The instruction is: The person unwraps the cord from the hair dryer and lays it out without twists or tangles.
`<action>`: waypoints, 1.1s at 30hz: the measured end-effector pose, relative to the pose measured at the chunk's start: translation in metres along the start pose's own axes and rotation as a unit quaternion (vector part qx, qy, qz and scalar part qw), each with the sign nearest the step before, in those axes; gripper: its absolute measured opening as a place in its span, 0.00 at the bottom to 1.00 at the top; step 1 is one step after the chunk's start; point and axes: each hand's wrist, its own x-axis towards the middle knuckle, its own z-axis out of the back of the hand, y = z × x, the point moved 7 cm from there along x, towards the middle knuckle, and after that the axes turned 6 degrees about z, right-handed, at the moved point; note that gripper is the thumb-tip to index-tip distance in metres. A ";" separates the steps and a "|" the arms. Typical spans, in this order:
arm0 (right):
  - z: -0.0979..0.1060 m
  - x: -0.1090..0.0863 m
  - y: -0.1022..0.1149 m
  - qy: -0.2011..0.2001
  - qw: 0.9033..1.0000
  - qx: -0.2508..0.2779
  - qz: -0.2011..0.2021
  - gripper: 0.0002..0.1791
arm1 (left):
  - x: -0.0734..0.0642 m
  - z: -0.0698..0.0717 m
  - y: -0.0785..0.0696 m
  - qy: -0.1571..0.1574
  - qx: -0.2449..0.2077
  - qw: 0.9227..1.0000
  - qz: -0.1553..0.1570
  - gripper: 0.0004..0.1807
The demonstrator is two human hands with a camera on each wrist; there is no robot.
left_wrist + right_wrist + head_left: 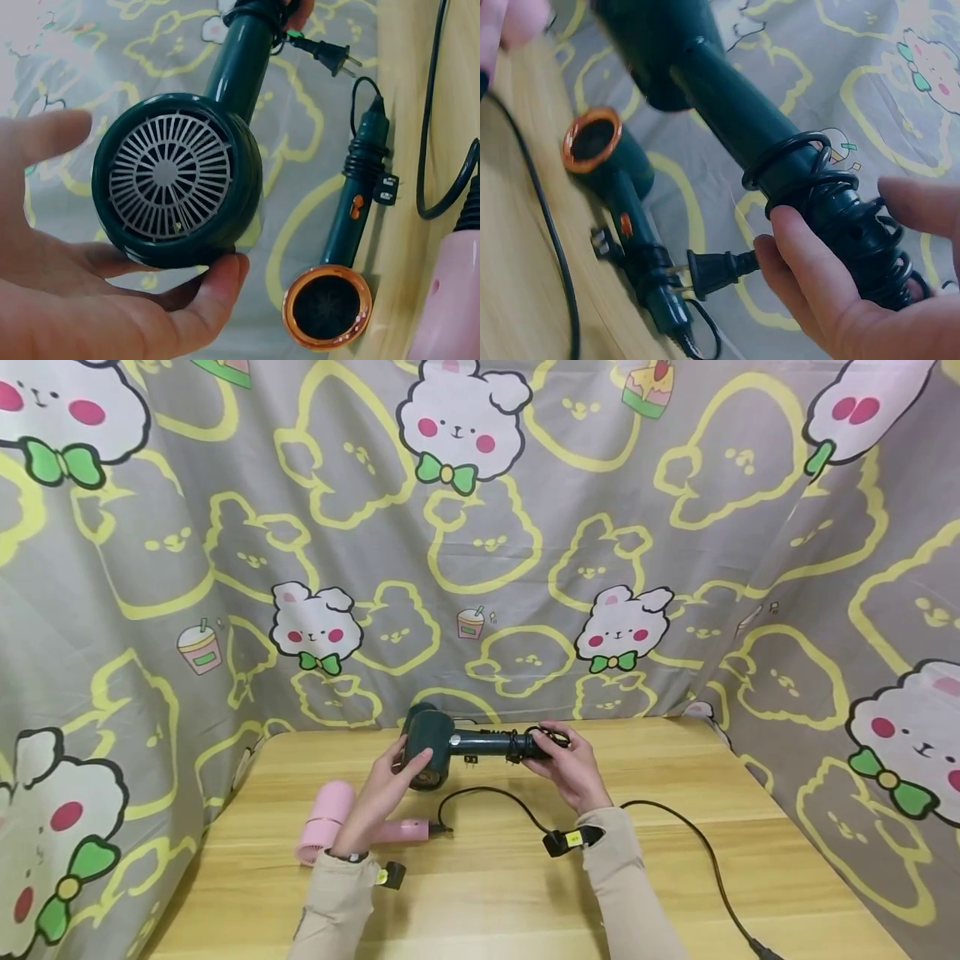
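A dark green hair dryer (429, 743) is held up above the table by both hands, its handle pointing right. My left hand (392, 783) holds the round head; in the left wrist view its fingers (214, 300) lie under the head beside the grille (169, 176), with the thumb on the other side. My right hand (572, 770) grips the handle end, where a black cord (885, 255) is wound round it. The cord's two-pin plug (712, 274) hangs beside the fingers. A second green hair dryer (330, 307) with an orange-copper rim lies behind, mostly hidden in the head view.
A pink hair dryer (330, 814) lies at the left of the wooden table (480, 902), partly behind the left forearm. Its black cord (487, 790) runs right, under the right wrist, to the front right. A patterned grey curtain (510, 543) encloses the back and sides.
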 end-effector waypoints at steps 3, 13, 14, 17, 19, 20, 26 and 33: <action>0.001 -0.001 -0.001 -0.008 1.000 0.020 0.002 0.26 | 0.000 0.002 0.003 0.001 0.018 1.000 -0.004 0.53; 0.002 -0.005 0.002 -0.015 0.998 0.053 0.020 0.17 | -0.002 0.004 0.001 -0.015 0.154 0.984 -0.087 0.55; 0.002 -0.006 0.004 -0.014 0.998 0.058 0.021 0.15 | -0.003 0.004 -0.002 -0.017 0.163 0.982 -0.099 0.54; 0.001 -0.007 0.008 -0.008 0.997 0.075 0.024 0.10 | -0.008 0.006 -0.010 -0.025 0.183 0.975 -0.126 0.57; -0.002 -0.007 0.011 -0.001 0.996 0.085 0.029 0.09 | -0.010 0.008 -0.015 -0.030 0.201 0.970 -0.136 0.62; -0.003 -0.007 0.012 0.003 0.996 0.087 0.030 0.10 | -0.011 0.009 -0.016 -0.032 0.209 0.968 -0.139 0.64; -0.019 -0.008 0.008 0.026 0.997 0.075 0.015 0.12 | -0.008 0.015 -0.015 -0.026 0.248 0.956 -0.152 0.72; -0.031 -0.008 -0.002 0.038 0.997 0.071 -0.002 0.19 | -0.006 0.025 -0.011 -0.018 0.279 0.944 -0.174 0.73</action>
